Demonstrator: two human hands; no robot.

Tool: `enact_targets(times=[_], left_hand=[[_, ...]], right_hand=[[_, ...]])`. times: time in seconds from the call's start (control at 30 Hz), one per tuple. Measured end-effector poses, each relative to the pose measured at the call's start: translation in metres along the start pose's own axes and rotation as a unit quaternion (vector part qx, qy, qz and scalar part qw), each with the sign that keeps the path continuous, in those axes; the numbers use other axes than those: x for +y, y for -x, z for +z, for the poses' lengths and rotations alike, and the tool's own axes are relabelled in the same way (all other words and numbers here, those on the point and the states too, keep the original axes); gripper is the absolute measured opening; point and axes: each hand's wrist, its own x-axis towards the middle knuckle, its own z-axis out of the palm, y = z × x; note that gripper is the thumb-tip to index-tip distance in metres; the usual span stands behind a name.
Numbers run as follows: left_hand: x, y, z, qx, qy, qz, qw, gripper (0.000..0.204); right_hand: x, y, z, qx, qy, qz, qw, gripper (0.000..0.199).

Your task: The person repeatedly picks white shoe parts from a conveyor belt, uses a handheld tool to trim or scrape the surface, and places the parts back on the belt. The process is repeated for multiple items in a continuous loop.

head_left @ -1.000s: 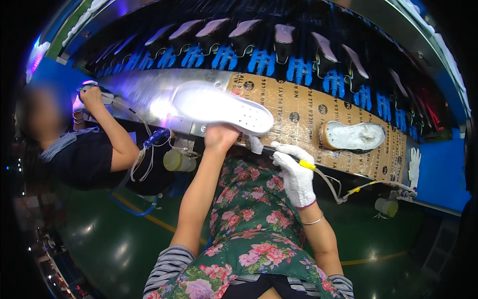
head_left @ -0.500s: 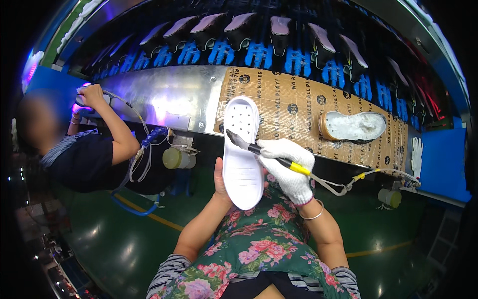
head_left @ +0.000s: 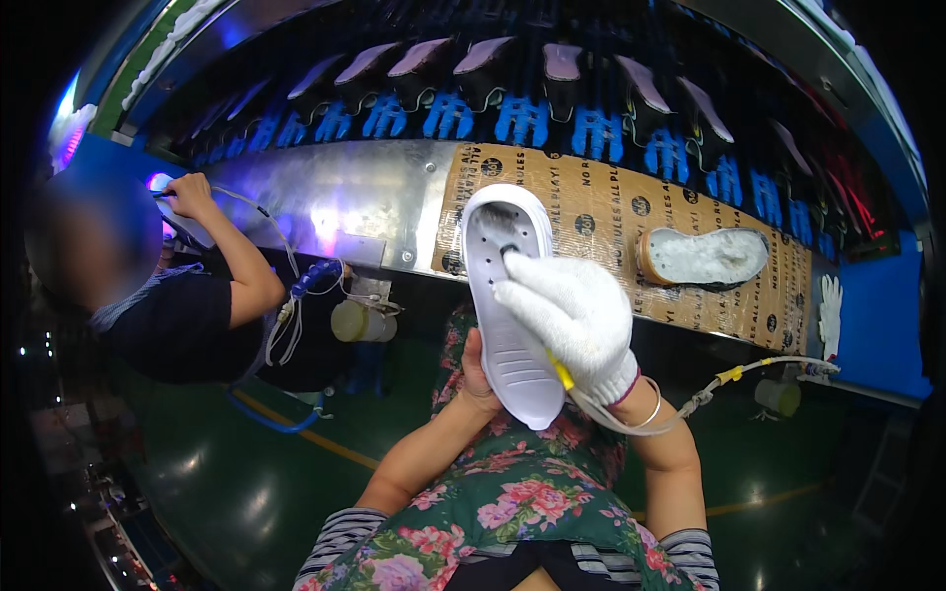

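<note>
left hand grips white shoe sole from beneath | gloved right hand clenched on brush, bristles touching sole's far end

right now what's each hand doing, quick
Left hand: bare, holds the white shoe sole from beneath.
Right hand: gloved, closed on a brush tool touching the sole.

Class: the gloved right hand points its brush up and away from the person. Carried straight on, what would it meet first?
The right hand holds a brush already against the white shoe sole, near its toe end; beyond that, probably the cardboard-covered bench, though depth is unclear.
</note>
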Motion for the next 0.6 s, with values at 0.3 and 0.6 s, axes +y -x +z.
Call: enact_targets(times=[0.3, 0.6], left_hand=[[0.004, 0.001, -0.014, -0.002, 0.017, 0.025, 1.000, 0.101], [0.015, -0.016, -0.021, -0.011, -0.018, 0.114, 0.993, 0.094]], right_hand=[[-0.012, 0.014, 0.006, 0.047, -0.120, 0.100, 0.987, 0.031], [-0.017, 0.033, 0.021, 0.057, -0.242, 0.136, 0.959, 0.029]])
